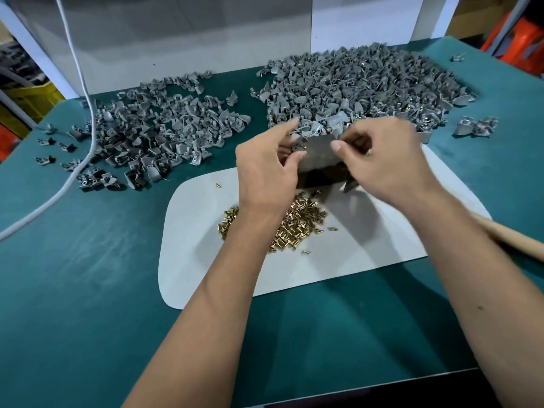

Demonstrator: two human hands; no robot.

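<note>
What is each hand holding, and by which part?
The left hand pinches a small grey part by its edge, atop the dark block; the right hand hides its hold.

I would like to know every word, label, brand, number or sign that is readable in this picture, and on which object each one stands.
None: no text is readable here.
The metal block, gripped by the left hand and right hand, shows a plain face.
The grey parts, brass rivets, white mat and green table bear no print.
The orange crates far right are too blurred to tell.
</note>
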